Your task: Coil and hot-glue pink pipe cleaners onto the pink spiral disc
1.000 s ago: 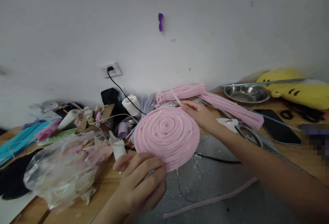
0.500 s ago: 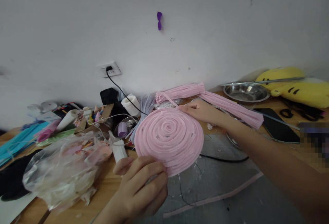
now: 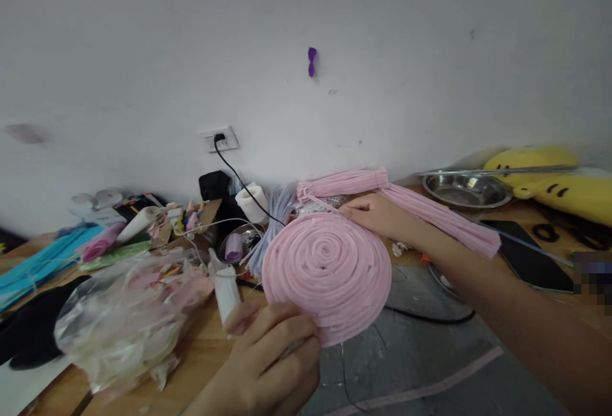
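A pink disc of coiled pipe cleaners (image 3: 327, 269) is held up above a grey mat (image 3: 396, 365). My left hand (image 3: 277, 358) grips its lower left edge with curled fingers; the thumb sticks out to the left. At the far rim my right hand (image 3: 370, 212) is closed, pinching the edge where a loose pink pipe cleaner end sticks out to the upper left. Its fingertips are partly hidden. Thin wire ends hang below the disc. One loose pink pipe cleaner (image 3: 454, 379) lies on the mat.
Pink pipe cleaner bundles (image 3: 440, 218) lie behind, near a steel bowl (image 3: 466, 190), a yellow plush (image 3: 535, 174) and a black phone (image 3: 526, 253). On the left are a clear plastic bag (image 3: 124, 320) of scraps and a white roll (image 3: 252, 204). A black cable (image 3: 243, 183) runs from the wall socket.
The whole view has shifted, so everything sits slightly lower and further right. Both hands keep their hold on the disc, with little change in their pose.
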Action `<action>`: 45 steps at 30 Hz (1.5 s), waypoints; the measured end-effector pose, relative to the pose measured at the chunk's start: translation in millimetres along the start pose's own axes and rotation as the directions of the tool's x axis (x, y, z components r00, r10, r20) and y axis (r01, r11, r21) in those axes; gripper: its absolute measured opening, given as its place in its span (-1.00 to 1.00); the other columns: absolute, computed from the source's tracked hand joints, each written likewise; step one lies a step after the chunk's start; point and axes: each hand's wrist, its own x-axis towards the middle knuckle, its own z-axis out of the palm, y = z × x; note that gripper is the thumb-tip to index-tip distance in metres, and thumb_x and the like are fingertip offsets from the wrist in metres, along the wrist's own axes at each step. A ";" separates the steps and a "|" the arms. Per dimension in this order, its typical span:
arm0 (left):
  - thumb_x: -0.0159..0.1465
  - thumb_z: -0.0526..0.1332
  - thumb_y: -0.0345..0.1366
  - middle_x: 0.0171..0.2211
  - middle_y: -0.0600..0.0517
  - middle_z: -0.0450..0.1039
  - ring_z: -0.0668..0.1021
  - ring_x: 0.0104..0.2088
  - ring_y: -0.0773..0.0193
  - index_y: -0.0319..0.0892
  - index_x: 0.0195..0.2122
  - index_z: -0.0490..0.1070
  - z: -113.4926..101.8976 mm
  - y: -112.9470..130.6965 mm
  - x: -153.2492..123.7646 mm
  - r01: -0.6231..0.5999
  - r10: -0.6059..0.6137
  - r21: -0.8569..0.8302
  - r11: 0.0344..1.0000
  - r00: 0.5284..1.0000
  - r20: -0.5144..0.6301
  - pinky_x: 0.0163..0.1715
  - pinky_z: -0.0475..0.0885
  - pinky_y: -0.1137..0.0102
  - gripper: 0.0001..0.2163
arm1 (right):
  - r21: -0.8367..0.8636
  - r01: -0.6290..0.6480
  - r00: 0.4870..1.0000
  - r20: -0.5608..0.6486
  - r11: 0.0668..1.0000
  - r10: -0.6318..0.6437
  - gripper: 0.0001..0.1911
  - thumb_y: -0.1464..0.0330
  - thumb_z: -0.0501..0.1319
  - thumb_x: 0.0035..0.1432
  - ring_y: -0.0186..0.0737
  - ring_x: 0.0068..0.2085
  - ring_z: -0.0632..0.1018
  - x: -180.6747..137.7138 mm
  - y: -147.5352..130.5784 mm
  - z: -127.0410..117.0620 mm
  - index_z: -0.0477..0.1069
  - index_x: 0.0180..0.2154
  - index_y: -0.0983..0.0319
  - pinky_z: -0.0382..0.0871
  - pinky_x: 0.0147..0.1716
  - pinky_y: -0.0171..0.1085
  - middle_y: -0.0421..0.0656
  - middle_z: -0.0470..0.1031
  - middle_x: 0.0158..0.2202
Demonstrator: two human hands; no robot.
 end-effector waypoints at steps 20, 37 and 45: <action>0.09 0.15 -0.50 -0.36 0.01 0.49 0.48 -0.30 0.21 -0.21 -0.24 0.38 7.0 -4.4 -8.8 0.088 -0.088 -0.099 0.991 0.996 -0.005 -0.29 0.33 0.27 -0.80 | 0.025 -0.217 0.963 -0.161 0.976 0.218 -0.66 0.11 0.13 0.15 -0.22 -0.39 0.46 -11.9 5.8 4.4 0.32 -0.12 0.18 0.25 -0.42 -0.26 -0.15 0.51 -0.34; 0.18 0.18 -0.54 -0.39 0.09 0.48 0.48 -0.35 0.32 -0.17 -0.27 0.33 7.5 -1.2 1.5 0.221 -0.216 -0.185 0.958 0.975 0.044 -0.28 0.26 0.31 -0.84 | 0.047 -0.160 0.974 -0.156 0.986 0.165 -0.64 0.08 0.09 0.19 -0.10 -0.19 0.49 -15.6 0.2 7.1 0.46 -0.27 0.22 0.28 -0.22 -0.19 -0.10 0.52 -0.24; 0.14 0.22 -0.57 -0.40 0.06 0.42 0.45 -0.35 0.33 -0.22 -0.34 0.36 10.1 -2.1 2.3 0.184 -0.190 -0.157 0.970 0.982 -0.024 -0.31 0.28 0.33 -0.86 | 0.075 -0.165 0.969 -0.174 0.983 0.176 -0.66 0.10 0.10 0.18 -0.10 -0.18 0.49 -18.5 -6.1 9.7 0.46 -0.29 0.22 0.30 -0.20 -0.18 -0.09 0.53 -0.23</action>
